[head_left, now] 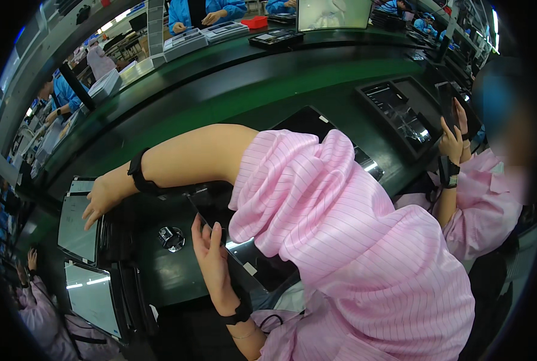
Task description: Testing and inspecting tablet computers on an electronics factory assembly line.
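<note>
My right arm, in a pink striped sleeve, stretches across to the left side of the bench. At its end my right hand [104,195] is open, fingers apart, over the edge of a flat pale-faced panel [79,225] on a dark stack. Whether the fingertips touch the panel I cannot tell. Lower down, my left hand [212,262] grips a thin dark glossy panel [250,265] by its left edge, thumb on the face. That panel is tilted, and my right sleeve covers part of it. Both wrists wear black bands.
A second stack with a pale panel [94,295] lies nearer me. A small shiny round item [171,239] sits on the green bench. Another dark panel [310,120] lies beyond my sleeve. On the right are a black tray [398,114] and a co-worker holding a dark panel [447,102].
</note>
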Available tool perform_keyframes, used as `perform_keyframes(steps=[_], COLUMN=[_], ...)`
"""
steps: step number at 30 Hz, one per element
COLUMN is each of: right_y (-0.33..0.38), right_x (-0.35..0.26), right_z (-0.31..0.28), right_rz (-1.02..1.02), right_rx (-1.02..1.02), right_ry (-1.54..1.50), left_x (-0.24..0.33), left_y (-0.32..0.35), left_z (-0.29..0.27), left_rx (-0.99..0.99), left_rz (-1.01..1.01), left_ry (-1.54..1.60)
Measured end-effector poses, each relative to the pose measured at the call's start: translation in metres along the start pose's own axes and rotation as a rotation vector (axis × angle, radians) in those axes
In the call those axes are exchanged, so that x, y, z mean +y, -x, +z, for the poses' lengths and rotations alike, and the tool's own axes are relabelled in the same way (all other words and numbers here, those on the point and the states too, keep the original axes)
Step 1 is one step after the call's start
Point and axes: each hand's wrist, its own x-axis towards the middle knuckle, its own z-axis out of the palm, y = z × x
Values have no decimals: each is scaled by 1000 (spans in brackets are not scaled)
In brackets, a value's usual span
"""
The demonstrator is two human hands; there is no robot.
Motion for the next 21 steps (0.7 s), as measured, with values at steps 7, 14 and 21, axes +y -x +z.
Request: perform_keyframes(steps=[7, 14, 21], right_y=[67, 252, 254], right_x=[-73, -245, -300], right_z=[-110, -186, -137], right_rz=[168, 1304, 1636], right_rx=[247, 443, 868], right_ry=[171, -364, -894], left_x=[-4, 5, 42], left_y=[-18, -10, 80], left_z=[-13, -7, 36], left_rx=[189, 286, 601], left_rz=[103, 66, 445], left_ry=[-108, 53, -463])
